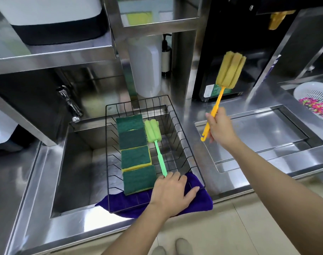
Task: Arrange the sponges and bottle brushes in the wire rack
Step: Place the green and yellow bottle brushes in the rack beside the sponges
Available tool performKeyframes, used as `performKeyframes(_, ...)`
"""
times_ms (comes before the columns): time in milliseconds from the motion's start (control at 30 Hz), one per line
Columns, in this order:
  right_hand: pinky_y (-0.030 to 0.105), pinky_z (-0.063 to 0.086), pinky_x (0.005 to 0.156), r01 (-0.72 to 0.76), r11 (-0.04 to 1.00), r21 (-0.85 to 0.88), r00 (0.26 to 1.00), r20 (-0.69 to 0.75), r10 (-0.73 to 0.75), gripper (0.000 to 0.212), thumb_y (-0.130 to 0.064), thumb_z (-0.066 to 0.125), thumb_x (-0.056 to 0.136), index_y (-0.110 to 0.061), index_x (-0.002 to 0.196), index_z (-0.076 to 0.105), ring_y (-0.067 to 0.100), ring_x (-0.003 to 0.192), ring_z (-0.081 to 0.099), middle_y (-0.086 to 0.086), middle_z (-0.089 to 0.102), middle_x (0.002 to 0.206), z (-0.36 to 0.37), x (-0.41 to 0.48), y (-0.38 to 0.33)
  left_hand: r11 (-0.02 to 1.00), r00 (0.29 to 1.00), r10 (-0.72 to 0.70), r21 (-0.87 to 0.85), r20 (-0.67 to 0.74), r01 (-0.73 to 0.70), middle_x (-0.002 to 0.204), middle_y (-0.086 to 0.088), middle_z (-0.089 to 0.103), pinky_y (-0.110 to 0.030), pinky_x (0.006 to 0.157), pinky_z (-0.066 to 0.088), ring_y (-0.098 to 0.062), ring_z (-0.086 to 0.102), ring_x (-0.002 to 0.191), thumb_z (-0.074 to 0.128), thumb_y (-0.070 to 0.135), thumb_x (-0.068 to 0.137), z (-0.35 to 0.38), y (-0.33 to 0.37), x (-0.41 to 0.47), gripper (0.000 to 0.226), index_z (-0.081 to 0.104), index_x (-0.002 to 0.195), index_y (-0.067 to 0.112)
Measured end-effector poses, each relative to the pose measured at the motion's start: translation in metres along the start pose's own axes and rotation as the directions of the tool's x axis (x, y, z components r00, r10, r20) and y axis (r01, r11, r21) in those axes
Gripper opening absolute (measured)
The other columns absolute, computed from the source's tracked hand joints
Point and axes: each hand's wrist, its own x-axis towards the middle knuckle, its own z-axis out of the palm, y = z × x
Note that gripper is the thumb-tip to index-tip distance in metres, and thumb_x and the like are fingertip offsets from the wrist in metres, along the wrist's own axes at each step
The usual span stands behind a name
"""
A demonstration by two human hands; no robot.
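A black wire rack (188,144) sits over the sink, its front on a purple cloth (199,205). Several green scouring sponges (134,156) with yellow undersides lie in a row down its left side. Beside them on the right lies a green bottle brush (152,132), foam head at the far end. My left hand (172,192) rests palm down on the rack's front edge, fingers spread, fingertips over the end of the green handle. To the right of the rack, above the counter, my right hand (219,127) grips the handle of a yellow bottle brush (230,69), its foam head pointing up.
The steel sink (77,172) lies under the rack, with a tap (70,103) at its back left. A white jug (146,70) and a pump bottle (166,54) stand behind the rack. A recessed steel lid (258,137) is at right, with a white colander (315,100) of coloured bits beyond.
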Motion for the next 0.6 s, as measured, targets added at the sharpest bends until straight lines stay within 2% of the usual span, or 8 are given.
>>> performKeyframes(67,0.026,0.040,0.029,0.048,0.999,-0.024,0.996,0.082,-0.046,0.021,-0.027,0.041,0.098,-0.011,0.088,0.032,0.019,0.029,0.052,0.013,0.055,0.055,0.011,-0.004,-0.017,1.000,1.000,0.001,0.022,-0.002,0.000,0.082,-0.003,0.064,-0.037,0.069,0.045,-0.022,0.058,0.077,0.027,0.059,0.089,-0.001,-0.006,-0.003,0.061,0.066,0.087,0.013)
performKeyframes(200,0.024,0.042,0.028,0.110,0.992,-0.061,0.963,0.255,-0.091,0.018,-0.024,0.046,0.096,-0.015,0.087,0.033,0.014,0.027,0.053,0.013,0.058,0.056,0.037,-0.018,-0.041,1.000,1.000,-0.022,0.022,-0.011,0.022,0.091,-0.005,0.064,-0.037,0.078,0.039,-0.024,0.055,0.086,0.018,0.060,0.089,-0.007,-0.021,-0.014,0.067,0.064,0.098,0.012)
performKeyframes(267,0.029,0.048,0.033,0.141,0.984,-0.113,0.925,0.370,-0.090,0.015,-0.024,0.046,0.096,-0.014,0.097,0.035,0.018,0.031,0.055,0.014,0.059,0.058,0.050,-0.027,-0.047,1.000,1.000,-0.009,0.021,-0.010,0.009,0.096,-0.005,0.064,-0.036,0.080,0.036,-0.023,0.055,0.090,0.015,0.060,0.089,-0.007,-0.026,-0.017,0.069,0.062,0.105,0.013)
performKeyframes(367,0.036,0.055,0.044,0.159,0.965,-0.210,0.872,0.487,-0.038,0.025,-0.020,0.044,0.097,-0.011,0.117,0.033,0.023,0.036,0.057,0.015,0.062,0.060,0.071,-0.036,-0.046,1.000,1.000,-0.005,0.002,-0.013,0.005,0.097,-0.005,0.064,-0.036,0.080,0.034,-0.023,0.055,0.090,0.015,0.059,0.090,-0.005,-0.029,-0.018,0.068,0.062,0.108,0.014)
performKeyframes(500,0.037,0.053,0.043,0.152,0.926,-0.345,0.840,0.539,0.063,0.019,-0.014,0.042,0.097,-0.006,0.112,0.034,0.026,0.040,0.057,0.005,0.053,0.058,0.092,-0.041,-0.035,1.000,1.000,-0.006,-0.009,-0.019,0.006,0.089,-0.006,0.064,-0.037,0.076,0.033,-0.024,0.056,0.084,0.017,0.058,0.090,-0.002,-0.029,-0.016,0.065,0.063,0.097,0.012)
performKeyframes(600,0.033,0.050,0.043,0.157,0.878,-0.452,0.814,0.562,0.144,0.017,-0.016,0.042,0.097,-0.006,0.109,0.035,0.023,0.038,0.056,0.009,0.054,0.057,0.100,-0.046,-0.026,1.000,0.999,-0.003,-0.011,-0.037,0.002,0.083,-0.006,0.064,-0.037,0.072,0.034,-0.025,0.057,0.078,0.021,0.056,0.090,-0.001,-0.030,-0.014,0.061,0.063,0.090,0.012)
